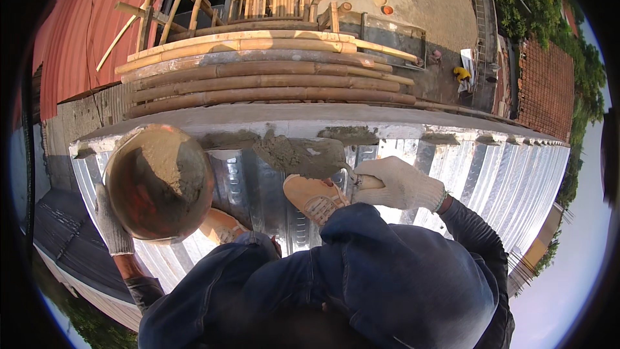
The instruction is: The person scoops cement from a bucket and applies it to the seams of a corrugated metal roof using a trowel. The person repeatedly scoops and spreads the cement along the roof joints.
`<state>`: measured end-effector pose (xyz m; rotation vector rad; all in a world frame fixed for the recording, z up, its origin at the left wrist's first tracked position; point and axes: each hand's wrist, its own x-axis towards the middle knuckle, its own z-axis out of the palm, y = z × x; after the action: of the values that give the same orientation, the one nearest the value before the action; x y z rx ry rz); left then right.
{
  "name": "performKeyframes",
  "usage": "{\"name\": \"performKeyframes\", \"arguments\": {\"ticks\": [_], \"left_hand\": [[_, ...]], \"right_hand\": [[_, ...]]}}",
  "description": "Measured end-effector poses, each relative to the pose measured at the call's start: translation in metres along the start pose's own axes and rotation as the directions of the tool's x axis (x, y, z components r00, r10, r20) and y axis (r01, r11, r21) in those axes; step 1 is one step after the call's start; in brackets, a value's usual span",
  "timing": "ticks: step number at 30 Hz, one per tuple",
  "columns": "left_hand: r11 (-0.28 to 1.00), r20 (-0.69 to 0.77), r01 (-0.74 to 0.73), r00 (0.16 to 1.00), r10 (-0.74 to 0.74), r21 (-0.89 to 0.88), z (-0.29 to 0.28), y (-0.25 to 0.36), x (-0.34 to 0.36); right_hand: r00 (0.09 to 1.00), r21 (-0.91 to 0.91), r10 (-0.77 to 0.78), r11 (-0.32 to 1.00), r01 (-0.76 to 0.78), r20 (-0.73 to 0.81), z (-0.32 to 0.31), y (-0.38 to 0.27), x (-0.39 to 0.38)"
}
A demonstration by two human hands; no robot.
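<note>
My left hand (113,216), in a pale knit glove, grips the side of a round bucket (126,187) with grey wet mortar (161,161) inside. My right hand (394,184), gloved too, is closed on the handle of a trowel (368,181); its blade is against a lump of mortar (297,155) along the pale concrete edge (387,126), where more grey patches sit. My tan shoes (313,197) stand on ribbed shiny metal sheeting (491,187) below that edge, partly hidden by my dark-clad knees.
Beyond the edge lie stacked bamboo poles (271,84) and a bamboo frame (194,6). A red metal roof (84,32) is at left, a tiled roof (542,84) at right. A person in yellow (462,74) is far below on the ground, near a grey lane (481,19).
</note>
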<state>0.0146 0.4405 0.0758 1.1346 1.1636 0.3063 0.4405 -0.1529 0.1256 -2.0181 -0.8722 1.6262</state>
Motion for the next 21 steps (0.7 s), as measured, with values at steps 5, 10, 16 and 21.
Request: {"name": "performKeyframes", "arguments": {"ticks": [5, 10, 16, 21], "left_hand": [[1.0, 0.022, 0.01, 1.0, -0.009, -0.012, 0.044, 0.019, -0.004], [1.0, 0.0, 0.008, 1.0, -0.008, 0.03, 0.044, 0.029, 0.004], [0.972, -0.183, -0.035, 0.98, 0.079, 0.234, -0.002, 0.017, 0.014], [0.987, -0.133, -0.052, 0.989, 0.072, 0.149, 0.042, 0.02, -0.002]], "right_hand": [[0.978, 0.065, 0.189, 0.981, -0.183, -0.088, -0.013, 0.024, -0.039], [0.966, 0.144, 0.224, 0.968, -0.206, -0.125, -0.007, 0.038, -0.056], [0.992, 0.194, 0.111, 0.976, -0.098, -0.056, 0.019, 0.046, -0.036], [0.997, 0.289, 0.033, 0.957, -0.011, -0.07, 0.037, 0.054, -0.036]]}}
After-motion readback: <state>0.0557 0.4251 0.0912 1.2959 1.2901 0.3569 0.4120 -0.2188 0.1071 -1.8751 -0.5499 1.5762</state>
